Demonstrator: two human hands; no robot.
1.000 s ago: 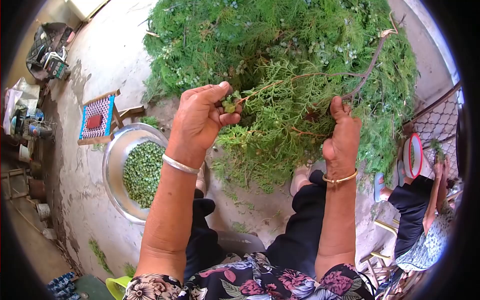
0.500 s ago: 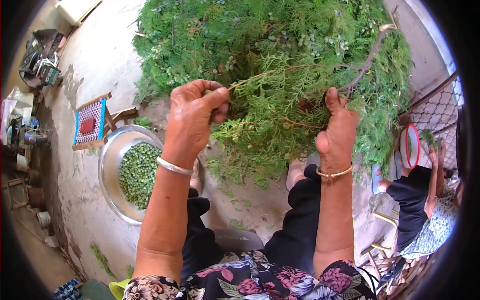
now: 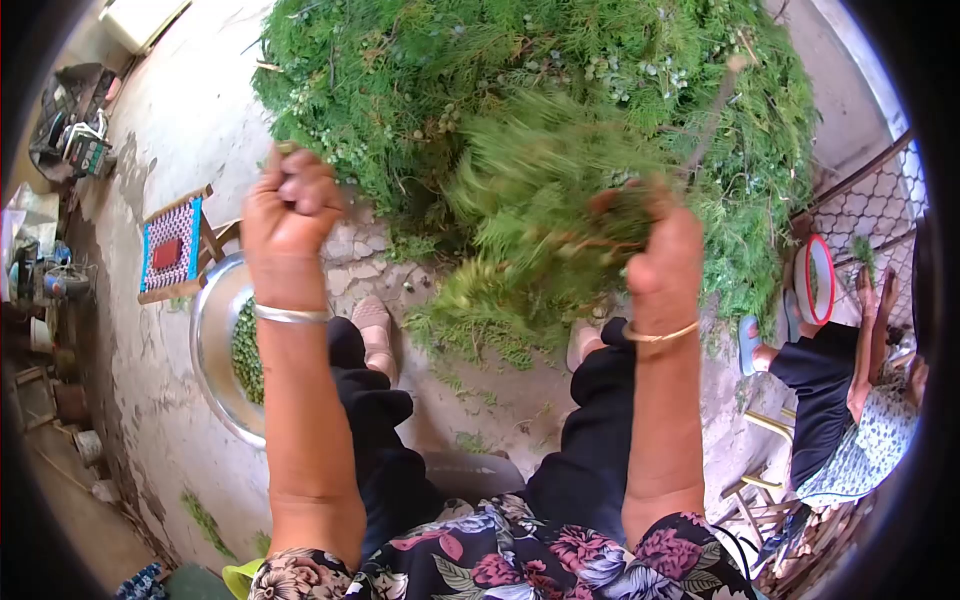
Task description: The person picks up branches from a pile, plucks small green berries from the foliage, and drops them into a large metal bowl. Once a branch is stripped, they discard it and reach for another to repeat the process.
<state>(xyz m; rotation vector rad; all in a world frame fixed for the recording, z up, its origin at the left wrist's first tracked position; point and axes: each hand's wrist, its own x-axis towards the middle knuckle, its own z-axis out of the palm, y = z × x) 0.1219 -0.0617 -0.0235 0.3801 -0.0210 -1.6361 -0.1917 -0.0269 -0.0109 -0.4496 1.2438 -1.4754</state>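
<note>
Fanning leftward from the right hand [image 3: 668,245] clamped on it, the blurred arborvitae branch [image 3: 555,185] overlaps the leafy pile [image 3: 390,75], its bare stem slanting away rightward. The left hand [image 3: 290,205], farther from the foliage, is curled closed, any contents unclear.

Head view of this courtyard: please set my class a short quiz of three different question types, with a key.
1. What does the right hand hold?
A) a knife
B) a leafy branch
C) a rope

2. True or false: the metal bowl with small green berries in it is on the person's right.

3. Fill in the colour: a small ____ rectangle shows on the seat of the woven stool.

Key: 1 B; 2 false, on the left; 3 red.
</note>
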